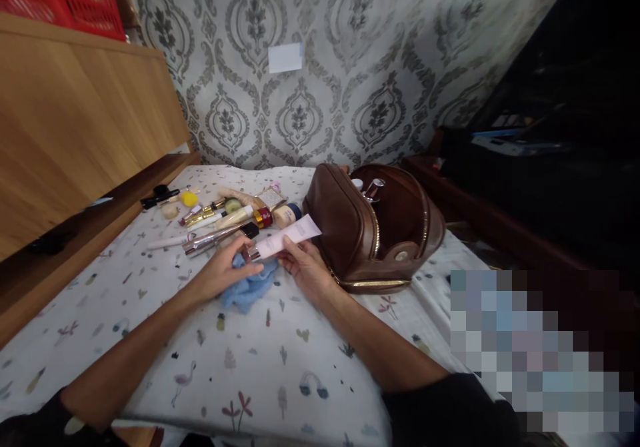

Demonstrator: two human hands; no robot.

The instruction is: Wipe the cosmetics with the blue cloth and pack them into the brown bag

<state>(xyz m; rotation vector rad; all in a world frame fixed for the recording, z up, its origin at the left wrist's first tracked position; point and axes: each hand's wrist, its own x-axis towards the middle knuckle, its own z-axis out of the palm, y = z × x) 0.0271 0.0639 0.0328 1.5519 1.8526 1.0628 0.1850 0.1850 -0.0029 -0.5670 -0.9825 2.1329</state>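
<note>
Left of the brown bag (373,233), my right hand (306,272) pinches the pale tube (286,237), cap pointing away from the bag. My left hand (223,272) curls over a blue cloth (250,291), grip unclear.

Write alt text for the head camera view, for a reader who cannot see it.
The right hand holds a pale pink tube while the left hand holds a blue cloth at its silver-capped end, above a printed bed sheet. An open brown toiletry bag lies just right of the hands, and scattered cosmetics lie behind them.
</note>
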